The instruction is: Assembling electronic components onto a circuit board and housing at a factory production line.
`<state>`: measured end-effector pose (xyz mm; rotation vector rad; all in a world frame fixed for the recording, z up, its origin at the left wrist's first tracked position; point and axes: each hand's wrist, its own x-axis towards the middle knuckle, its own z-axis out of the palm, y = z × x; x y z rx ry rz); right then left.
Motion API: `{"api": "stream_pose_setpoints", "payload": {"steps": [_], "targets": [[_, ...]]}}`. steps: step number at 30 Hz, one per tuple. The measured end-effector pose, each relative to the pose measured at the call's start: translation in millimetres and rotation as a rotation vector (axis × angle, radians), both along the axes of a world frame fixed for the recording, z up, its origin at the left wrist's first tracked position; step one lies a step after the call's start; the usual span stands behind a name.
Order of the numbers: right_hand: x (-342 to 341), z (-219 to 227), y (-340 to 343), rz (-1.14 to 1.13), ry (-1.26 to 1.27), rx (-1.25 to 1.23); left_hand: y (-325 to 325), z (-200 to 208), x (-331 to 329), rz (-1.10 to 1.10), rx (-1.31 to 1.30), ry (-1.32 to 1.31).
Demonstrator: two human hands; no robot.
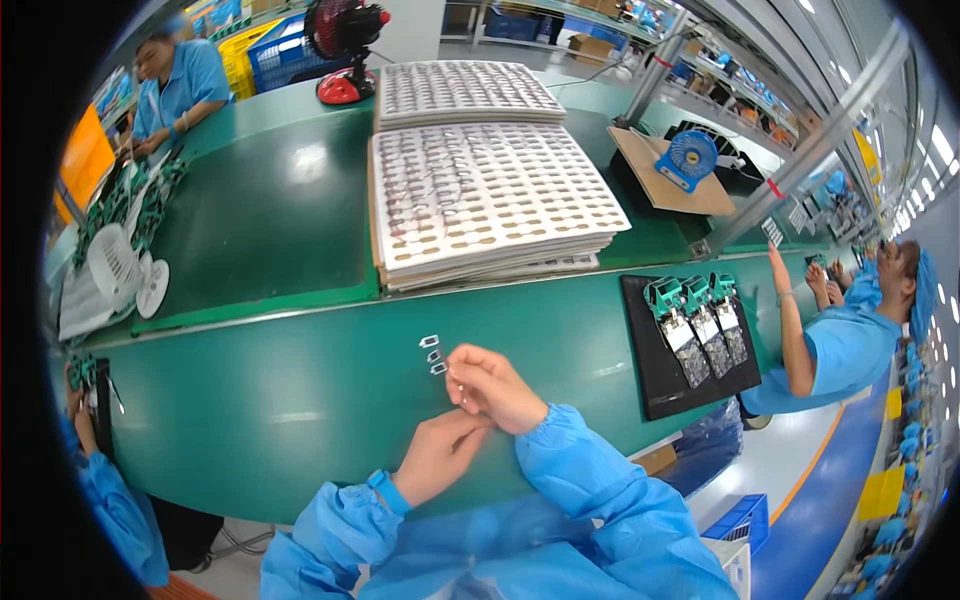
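Note:
My right hand [497,390] is just above the green bench, thumb and forefinger pinched together. Something tiny and pale may be between them, too small to name. Below it, my left hand [440,455] is closed, its fingertips meeting the underside of the right hand; whatever they grip is hidden. Three small dark-and-white rectangular frame-like pieces [432,356] lie in a short column on the bench, just beyond the right fingertips. A blue band circles my left wrist.
Stacked white trays [500,190] with rows of small slots stand ahead. At right, a black pad [690,345] holds three circuit boards with green parts. A blue fan [688,160] and a red-black fan [345,45] sit farther back. Co-workers flank the bench; white plastic pieces [115,265] lie left.

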<state>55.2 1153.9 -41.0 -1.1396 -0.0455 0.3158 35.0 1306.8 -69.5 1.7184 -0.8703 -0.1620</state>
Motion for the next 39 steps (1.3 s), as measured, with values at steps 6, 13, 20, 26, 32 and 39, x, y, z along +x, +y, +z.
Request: {"api": "stream_pose_setpoints", "payload": {"steps": [6, 13, 20, 26, 32, 39], "targets": [[-4.6, -10.6, 3.5, 0.131, -0.044, 0.018, 3.5, -9.3, -4.0, 0.081, 0.066, -0.022], [-7.6, -0.9, 2.4, 0.212, -0.035, 0.048, 5.7, 7.1, -10.7, 0.089, 0.060, -0.001], [-6.5, 0.1, 2.7, 0.227, -0.009, 0.045, 5.9, 9.2, -9.8, 0.096, 0.030, -0.046], [-8.4, -2.3, 5.3, 0.223, 0.006, 0.066, 9.2, 3.5, -12.3, 0.101, 0.009, -0.059], [-9.1, 3.2, 4.3, 0.234, 0.010, 0.068, 8.6, 10.3, -12.0, 0.095, 0.000, -0.063], [-7.5, 7.1, 2.8, 0.220, 0.039, 0.072, 5.6, 15.3, -9.2, 0.091, -0.022, -0.066]]}}
